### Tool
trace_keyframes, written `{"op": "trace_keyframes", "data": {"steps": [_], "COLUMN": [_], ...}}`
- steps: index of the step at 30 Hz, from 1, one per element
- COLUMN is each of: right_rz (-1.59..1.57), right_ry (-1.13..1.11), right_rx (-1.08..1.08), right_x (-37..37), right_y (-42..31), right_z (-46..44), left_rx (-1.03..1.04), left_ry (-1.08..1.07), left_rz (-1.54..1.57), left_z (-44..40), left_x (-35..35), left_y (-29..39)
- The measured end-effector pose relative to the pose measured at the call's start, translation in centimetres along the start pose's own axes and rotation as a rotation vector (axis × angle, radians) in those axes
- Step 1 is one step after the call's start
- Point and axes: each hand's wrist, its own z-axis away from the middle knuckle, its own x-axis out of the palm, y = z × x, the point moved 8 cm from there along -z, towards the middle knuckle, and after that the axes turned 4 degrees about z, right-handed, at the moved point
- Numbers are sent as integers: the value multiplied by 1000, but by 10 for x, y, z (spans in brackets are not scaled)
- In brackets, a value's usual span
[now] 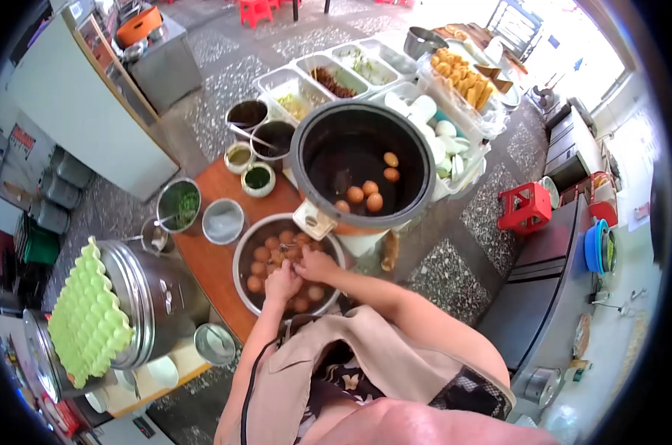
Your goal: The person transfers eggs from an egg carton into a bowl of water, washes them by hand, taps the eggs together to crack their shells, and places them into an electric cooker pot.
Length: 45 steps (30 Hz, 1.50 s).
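Both my hands are close together over a wide metal bowl (239, 259) of brown eggs (261, 254). The fingers of my left hand (282, 282) are bent inward near the bowl's middle; what they grip is hidden. Beside it, my right hand (315, 264) has its fingers curled too, and anything between them is too small to tell. A small metallic item (290, 245) shows just above my fingertips among the eggs. Behind the bowl stands a large black pot (328, 174) with several brown eggs (371, 188) in dark liquid.
Jars and cups stand left of the pot, with a bowl of chopped greens (180, 204). Trays of toppings (336, 80) and fried dough (462, 74) lie behind. A green egg tray (89, 319) rests on a steel drum at left. A red stool (523, 206) stands right.
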Motion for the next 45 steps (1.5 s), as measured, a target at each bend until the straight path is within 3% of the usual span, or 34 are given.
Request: {"op": "trace_keyframes", "data": {"steps": [3, 5, 7, 9, 11, 13, 15, 17, 19, 21, 26, 30, 34, 36, 39, 40, 42, 45], "right_rz": [22, 54, 86, 193, 210, 139, 138, 53, 41, 62, 26, 39, 127, 62, 31, 39, 32, 56], "right_ry": [-52, -46, -40, 66, 60, -68, -102, -71, 22, -93, 18, -49, 137, -112, -242, -147, -84, -38], "right_rx": [-10, -75, -127, -388, -373, -165, -159, -56, -64, -87, -120, -203, -255, -199, -13, -6, -64, -159], "right_x": [-2, -7, 2, 15, 15, 6, 2, -6, -19, -8, -10, 9, 8, 7, -6, -7, -8, -9], "right_y": [-2, -7, -1, -5, -7, -5, -8, -7, -10, -9, -14, -13, -17, -16, -13, -8, -5, -9], "right_z": [1, 6, 6, 1, 3, 8, 6, 6, 7, 0, 8, 6, 10, 11, 8, 3, -3, -5], "left_rx": [6, 136, 180, 241, 301, 393, 398, 73, 150, -10, 171, 408, 181, 53, 12, 10, 82, 139], "left_ry": [72, 208, 178, 148, 150, 173, 139, -41, 56, 34, 177, 239, 168, 107, 76, 76, 201, 126], "left_rz": [-37, 52, 64, 135, 70, -56, -107, -25, -73, -99, 102, -25, 108, -46, -142, -141, -129, -35], "left_z": [3, 7, 10, 12, 14, 16, 12, 2, -1, -4, 2, 12, 3, 0, 0, 0, 0, -3], "left_x": [-11, -18, -13, -9, -6, -2, -3, 1, -5, -9, -16, -10, -8, -6, -18, -17, -27, -18], "left_y": [5, 13, 11, 14, 17, 21, 25, 10, 12, 3, 7, 11, 4, -3, 7, 5, 3, -2]}}
